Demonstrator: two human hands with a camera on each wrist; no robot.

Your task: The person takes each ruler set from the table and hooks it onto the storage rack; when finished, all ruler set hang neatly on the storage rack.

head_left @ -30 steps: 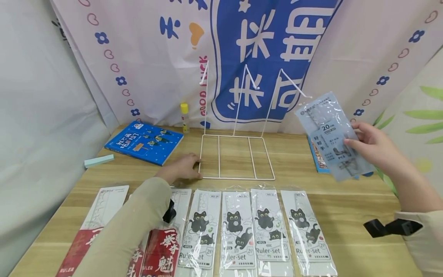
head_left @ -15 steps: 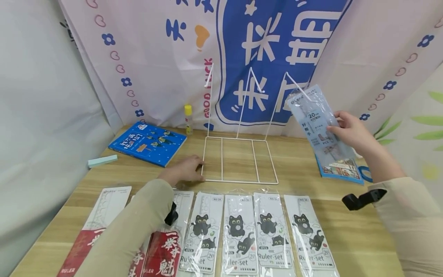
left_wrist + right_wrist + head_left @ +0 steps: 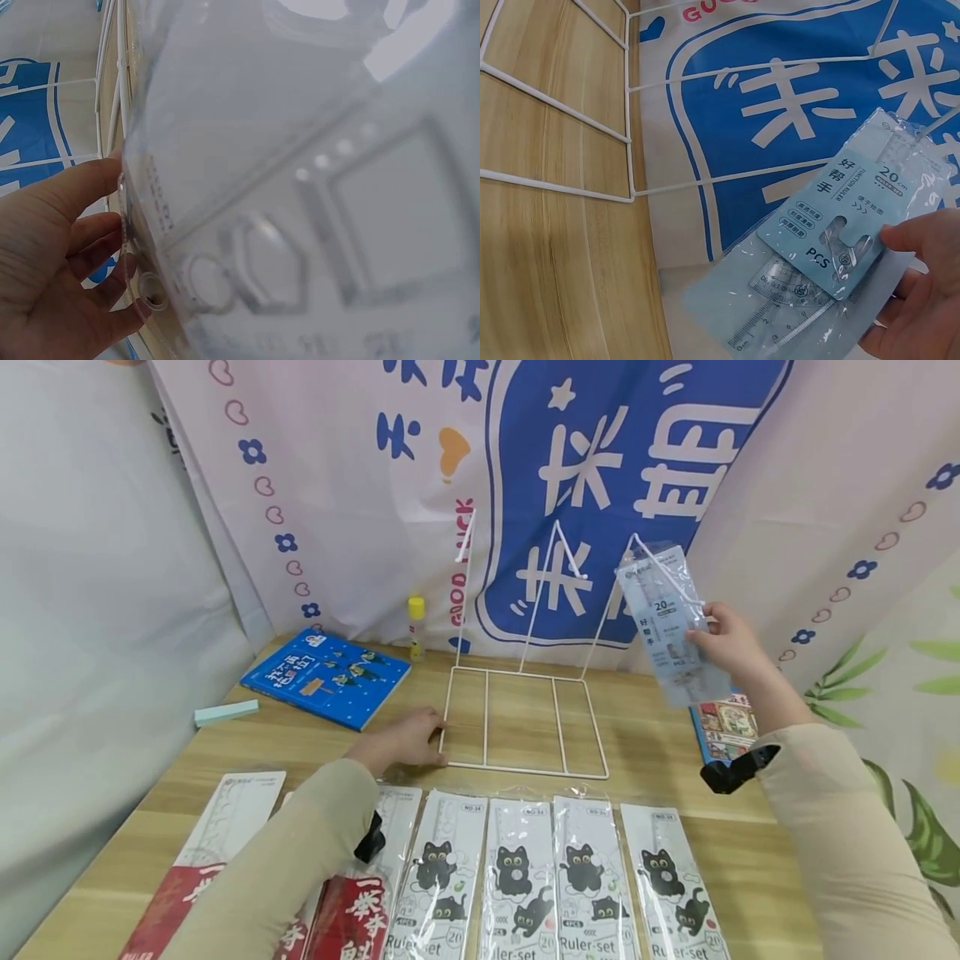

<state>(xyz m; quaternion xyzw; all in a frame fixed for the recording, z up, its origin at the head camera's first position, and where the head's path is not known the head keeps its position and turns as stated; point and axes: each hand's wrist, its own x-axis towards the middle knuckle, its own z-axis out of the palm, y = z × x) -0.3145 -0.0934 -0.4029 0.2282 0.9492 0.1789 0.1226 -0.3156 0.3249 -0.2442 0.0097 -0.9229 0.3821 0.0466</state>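
My right hand point(image 3: 731, 639) pinches a light-blue ruler-set packet point(image 3: 847, 210) by its right edge, at the right prong of the white wire rack point(image 3: 525, 769). That prong crosses the packet's upper part; whether it runs through the hanging hole cannot be made out. Clear rulers show through the plastic in the right wrist view. At the base's left front corner, my left hand point(image 3: 408, 739) holds the rack's wire with thumb and fingers. In the left wrist view a clear ruler packet point(image 3: 300, 187) fills the foreground and partly hides the left fingertips point(image 3: 139, 309).
Black-cat ruler packets point(image 3: 517, 877) and red-and-white ruler packets point(image 3: 213, 852) lie in a row along the front. A blue book point(image 3: 326, 677), glue stick point(image 3: 416, 628) and pale-blue strip point(image 3: 225, 712) are at left. Another book point(image 3: 723, 727) lies at right, below my right forearm.
My right hand has carried the light-blue packet leftward, so its top now overlaps the right prong near its upper bend. The left hand stays at the rack's corner. The head view has shifted slightly.
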